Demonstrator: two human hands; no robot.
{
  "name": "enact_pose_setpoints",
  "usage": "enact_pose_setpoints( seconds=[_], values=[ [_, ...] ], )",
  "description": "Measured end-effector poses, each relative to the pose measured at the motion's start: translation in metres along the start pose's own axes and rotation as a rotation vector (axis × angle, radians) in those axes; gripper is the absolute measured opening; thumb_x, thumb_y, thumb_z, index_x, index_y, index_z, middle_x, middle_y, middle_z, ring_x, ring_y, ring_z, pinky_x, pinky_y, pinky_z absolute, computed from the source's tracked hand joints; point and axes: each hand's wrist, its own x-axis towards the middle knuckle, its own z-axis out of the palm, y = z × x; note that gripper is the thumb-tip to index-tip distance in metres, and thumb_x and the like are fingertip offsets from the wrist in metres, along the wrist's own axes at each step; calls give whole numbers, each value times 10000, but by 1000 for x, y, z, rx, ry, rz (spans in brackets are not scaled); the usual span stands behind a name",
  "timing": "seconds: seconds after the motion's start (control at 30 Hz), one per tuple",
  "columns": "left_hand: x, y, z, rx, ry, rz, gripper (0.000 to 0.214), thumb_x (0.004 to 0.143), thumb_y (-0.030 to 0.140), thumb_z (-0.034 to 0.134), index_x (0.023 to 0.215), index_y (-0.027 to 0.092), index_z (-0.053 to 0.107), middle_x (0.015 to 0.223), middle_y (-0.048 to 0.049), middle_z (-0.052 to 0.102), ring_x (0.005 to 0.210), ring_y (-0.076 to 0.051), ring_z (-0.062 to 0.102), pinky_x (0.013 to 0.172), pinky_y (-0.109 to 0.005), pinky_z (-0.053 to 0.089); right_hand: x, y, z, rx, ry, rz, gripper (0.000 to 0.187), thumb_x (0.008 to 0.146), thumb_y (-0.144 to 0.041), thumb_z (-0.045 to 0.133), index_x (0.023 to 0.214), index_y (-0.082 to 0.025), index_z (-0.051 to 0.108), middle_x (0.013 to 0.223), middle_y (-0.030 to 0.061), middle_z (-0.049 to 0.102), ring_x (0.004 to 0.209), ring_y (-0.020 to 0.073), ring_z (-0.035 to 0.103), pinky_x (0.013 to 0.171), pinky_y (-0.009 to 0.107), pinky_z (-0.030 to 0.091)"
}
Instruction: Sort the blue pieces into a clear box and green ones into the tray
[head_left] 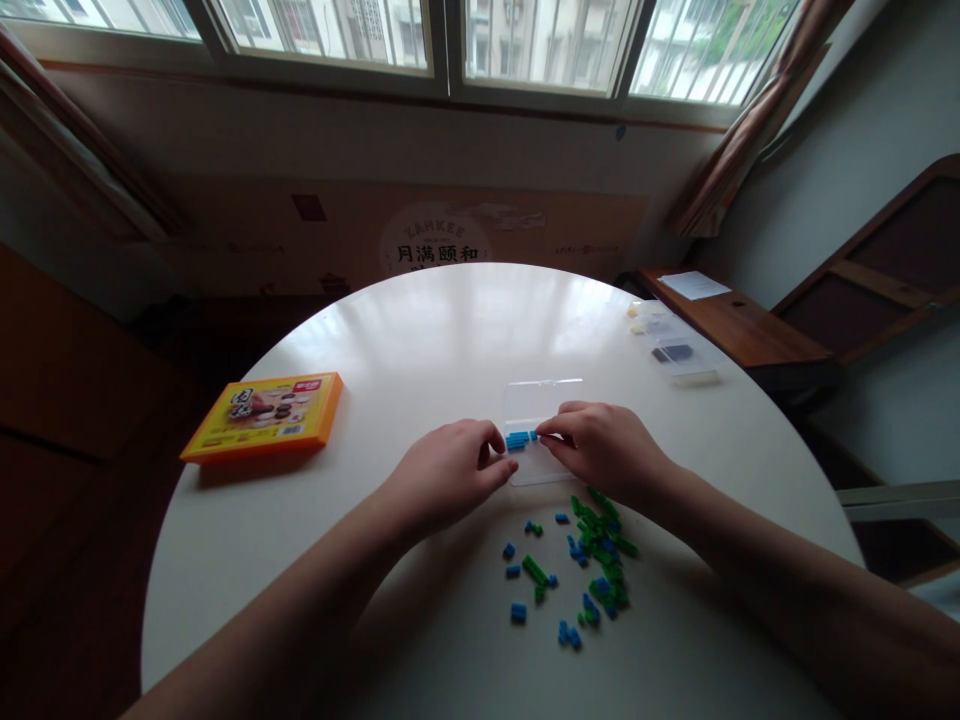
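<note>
A shallow clear plastic tray [547, 471] lies flat on the white table, with several small blue building bricks [517, 440] grouped inside at its left. My left hand [454, 468] is at the tray's left edge, its thumb and index finger curved with a gap between them and nothing held. Over the tray, my right hand [609, 445] pinches at a small blue brick [534, 435] beside the group; the fingertips partly cover it. Nearer to me lies a loose pile of green bricks [600, 535] mixed with blue ones, and single blue bricks [518, 612] are scattered to its left.
An orange and yellow game box [266, 415] rests at the left of the round table [420, 340]. Toward the back right sits a clear plastic case [675, 350] with dark and pale items. Beyond the table's right edge stands a brown wooden desk [765, 335] with paper on it.
</note>
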Motion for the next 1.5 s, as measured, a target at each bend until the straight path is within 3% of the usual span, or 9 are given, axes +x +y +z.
enact_pose_setpoints(
  seconds=[0.73, 1.5],
  values=[
    [-1, 2, -1, -1, 4, -13, 385, 817, 578, 531, 928, 240, 677, 917, -44, 700, 793, -219, 630, 632, -312, 449, 2, -7, 2, -87, -6, 43, 237, 923, -317, 533, 931, -265, 764, 877, 18, 716, 700, 146, 622, 583, 258, 367],
    [-1, 4, -6, -1, -35, -26, 421, 822, 600, 520, 959, 234, 677, 914, -43, 695, 802, -220, 625, 649, -309, 453, 0, -3, -1, -28, 39, 15, 193, 901, -310, 572, 912, -274, 762, 860, -3, 721, 720, 151, 632, 592, 265, 364]
  ],
)
